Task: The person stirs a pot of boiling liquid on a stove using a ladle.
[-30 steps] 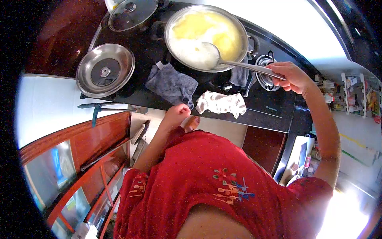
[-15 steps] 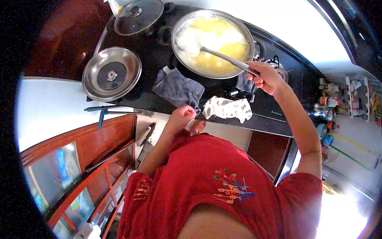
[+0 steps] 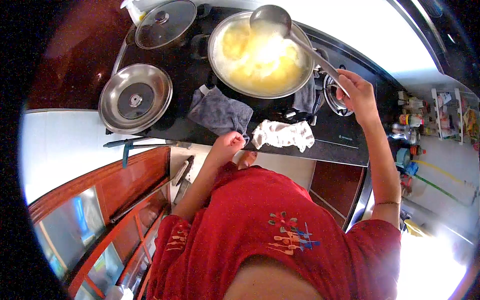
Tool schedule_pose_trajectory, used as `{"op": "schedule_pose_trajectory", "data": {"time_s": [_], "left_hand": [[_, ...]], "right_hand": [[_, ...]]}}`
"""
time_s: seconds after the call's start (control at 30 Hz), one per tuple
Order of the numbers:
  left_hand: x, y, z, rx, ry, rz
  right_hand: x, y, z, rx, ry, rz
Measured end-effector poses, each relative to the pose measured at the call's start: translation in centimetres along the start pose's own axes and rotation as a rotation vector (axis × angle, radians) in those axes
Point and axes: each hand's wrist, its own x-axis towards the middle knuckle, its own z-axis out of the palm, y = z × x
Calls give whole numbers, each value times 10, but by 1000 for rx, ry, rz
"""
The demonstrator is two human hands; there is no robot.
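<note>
My right hand (image 3: 356, 95) is closed round the handle of a metal ladle (image 3: 271, 21). The ladle's bowl is raised over the far rim of a large steel pan (image 3: 215, 62), which holds a foamy yellow liquid (image 3: 260, 65). At the counter's front edge, my left hand (image 3: 229, 146) has its fingers curled against the corner of a dark grey cloth (image 3: 220, 112); whether it grips the cloth is hard to make out. A white patterned cloth (image 3: 283, 135) lies to the right of that hand.
On the black stove top (image 3: 330, 132), a steel lid or dish (image 3: 107, 102) sits at the left, and a glass lid (image 3: 167, 30) behind it. Another grey cloth (image 3: 304, 97) lies by the pan's right side. Bottles and jars (image 3: 412, 120) stand at the far right.
The ladle has come up out of the liquid to the pan's far side, its bowl now in full view. My right hand has moved with it. My left hand stays by the grey cloth.
</note>
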Motion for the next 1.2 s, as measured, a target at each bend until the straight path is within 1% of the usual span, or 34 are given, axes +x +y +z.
{"op": "schedule_pose_trajectory", "data": {"time_s": [0.07, 0.2, 0.33, 0.37, 0.47, 0.6, 0.73, 0.77, 0.8, 0.87, 0.93, 1.0, 1.1, 1.2], "left_hand": [[2, 2, 1, 16, -27, -3], [3, 6, 3, 3, -6, -19], [3, 11, 4, 26, -31, 10], [2, 11, 4, 31, -43, 19], [4, 5, 6, -9, -23, -8], [3, 4, 7, 5, -27, 6], [1, -1, 8, 80, -25, 25], [0, -2, 9, 90, -19, 23], [-1, 0, 8, 84, -11, 10], [-4, 5, 7, 75, 7, -16], [-6, 8, 6, 84, 1, -13], [-7, 9, 5, 91, -2, -4], [-7, 6, 5, 76, -6, 11], [-7, 2, 5, 36, -13, 14]], "right_hand": [[-2, 3, -8, -30, 115, -1], [-19, -3, -13, -203, 308, -166], [-29, 7, -8, -541, 473, -360], [-26, 13, -5, -612, 535, -569], [-22, 27, 4, -744, 573, -666], [-12, 50, 18, -866, 559, -634], [-4, 68, 43, -876, 583, -510], [-1, 73, 49, -853, 601, -526], [0, 74, 56, -842, 567, -422], [7, 81, 69, -810, 587, -428], [9, 77, 82, -754, 553, -323], [14, 74, 93, -641, 513, -274], [20, 77, 109, -558, 497, -318], [20, 73, 118, -563, 478, -351]]}}
